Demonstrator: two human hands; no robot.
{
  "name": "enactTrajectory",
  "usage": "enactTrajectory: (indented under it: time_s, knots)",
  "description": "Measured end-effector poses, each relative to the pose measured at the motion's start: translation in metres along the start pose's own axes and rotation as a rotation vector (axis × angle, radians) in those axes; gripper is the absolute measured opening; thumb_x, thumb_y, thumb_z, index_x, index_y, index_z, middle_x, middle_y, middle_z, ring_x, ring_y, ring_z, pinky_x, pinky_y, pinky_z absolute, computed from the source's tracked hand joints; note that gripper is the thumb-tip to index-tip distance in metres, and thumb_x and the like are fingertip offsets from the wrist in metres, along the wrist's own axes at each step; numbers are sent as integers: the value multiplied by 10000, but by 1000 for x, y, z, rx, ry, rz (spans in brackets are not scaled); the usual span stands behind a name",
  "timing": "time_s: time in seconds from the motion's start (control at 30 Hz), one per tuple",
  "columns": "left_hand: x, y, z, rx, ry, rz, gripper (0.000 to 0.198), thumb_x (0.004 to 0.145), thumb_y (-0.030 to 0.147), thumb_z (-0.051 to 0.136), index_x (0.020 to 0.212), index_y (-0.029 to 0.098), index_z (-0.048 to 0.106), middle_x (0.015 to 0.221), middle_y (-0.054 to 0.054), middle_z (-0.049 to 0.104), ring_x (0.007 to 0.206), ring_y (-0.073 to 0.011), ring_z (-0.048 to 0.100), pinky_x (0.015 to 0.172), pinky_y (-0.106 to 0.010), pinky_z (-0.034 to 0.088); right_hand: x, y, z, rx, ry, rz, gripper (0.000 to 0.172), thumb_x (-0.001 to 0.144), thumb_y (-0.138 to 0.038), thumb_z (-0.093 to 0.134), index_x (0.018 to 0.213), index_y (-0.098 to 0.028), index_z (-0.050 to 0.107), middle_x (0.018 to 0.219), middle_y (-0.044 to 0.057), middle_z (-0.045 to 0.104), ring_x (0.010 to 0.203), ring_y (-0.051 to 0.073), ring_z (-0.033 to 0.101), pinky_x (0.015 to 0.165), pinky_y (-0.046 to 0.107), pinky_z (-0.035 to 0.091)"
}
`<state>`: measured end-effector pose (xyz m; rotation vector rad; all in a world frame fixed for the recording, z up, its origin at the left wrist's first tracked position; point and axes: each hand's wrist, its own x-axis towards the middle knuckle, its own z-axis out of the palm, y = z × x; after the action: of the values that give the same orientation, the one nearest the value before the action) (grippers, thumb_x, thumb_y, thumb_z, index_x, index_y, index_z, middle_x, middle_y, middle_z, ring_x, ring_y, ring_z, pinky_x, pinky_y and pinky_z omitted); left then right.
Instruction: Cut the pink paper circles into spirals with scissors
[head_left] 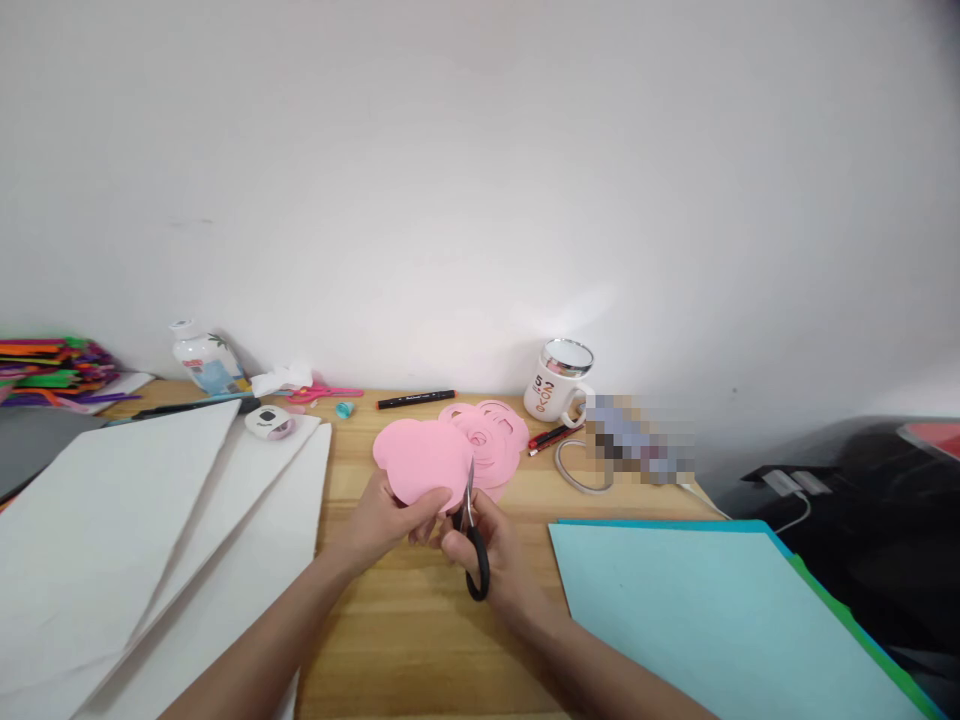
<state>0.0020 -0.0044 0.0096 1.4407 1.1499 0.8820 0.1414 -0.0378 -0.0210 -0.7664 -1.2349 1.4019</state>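
My left hand (pixel 386 520) pinches the near edge of a pink paper cut-out (pixel 421 460) and holds it up over the wooden table (pixel 420 620). My right hand (pixel 491 555) grips black-handled scissors (pixel 471 535), their blades pointing up into the pink paper's right edge. Behind the held piece lie more pink paper pieces (pixel 491 435) cut in curling spirals.
Large white sheets (pixel 135 540) cover the table's left; light blue paper (pixel 720 610) over green lies at right. Along the wall stand a white mug (pixel 559 385), a black marker (pixel 416 400), red pens (pixel 551 437), a small bottle (pixel 202 360), pink scissors (pixel 322 392) and coloured strips (pixel 52 370).
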Motion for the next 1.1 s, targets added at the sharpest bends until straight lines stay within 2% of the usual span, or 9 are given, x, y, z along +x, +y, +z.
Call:
enactTrajectory:
  time_s: [0.3,0.5,0.57,0.7,0.8,0.93,1.1]
  knots:
    - [0,-5,-4,12,-25,31,371,737,360,575,444,151,486,378,29,450,382,-79,411,408,-188,337,-2,8,0,11,52,66,364,672,-495,647,755,-202,447,524,-63,442,457,98,423,434,213,328]
    - [1,2,-3,31,-60,70,458,791,397,503,408,146,491,366,22,470,360,-69,415,409,-182,340,-2,7,1,31,53,80,318,688,-433,652,756,-203,442,516,-70,456,430,89,435,424,210,367]
    - [1,4,0,8,-57,48,456,797,409,489,425,146,510,364,22,473,354,-72,427,396,-181,342,-2,7,2,40,52,88,324,677,-432,660,752,-203,444,555,-55,485,434,86,432,426,211,373]
    - [1,6,7,-62,18,-43,330,729,386,579,498,154,534,395,19,503,341,-86,428,338,-187,327,-3,8,4,48,43,111,329,666,-443,667,748,-204,458,611,-32,504,463,92,434,436,211,360]
    - [1,5,10,-86,45,-78,276,709,356,598,528,158,532,394,27,499,330,-80,400,320,-184,318,-2,8,4,56,28,73,339,659,-446,680,767,-207,465,637,-22,513,525,116,463,474,223,358]
    - [-1,5,10,-52,57,-61,302,695,346,612,490,161,490,357,38,457,317,-69,374,306,-173,285,1,3,4,51,5,4,352,659,-456,683,775,-206,464,645,-20,509,572,135,473,552,254,379]
    - [-2,9,9,-49,35,-47,319,687,345,616,468,169,465,360,32,459,319,-70,369,303,-177,279,1,2,4,44,10,-11,350,673,-473,662,775,-205,462,651,-21,485,596,139,469,556,251,367]
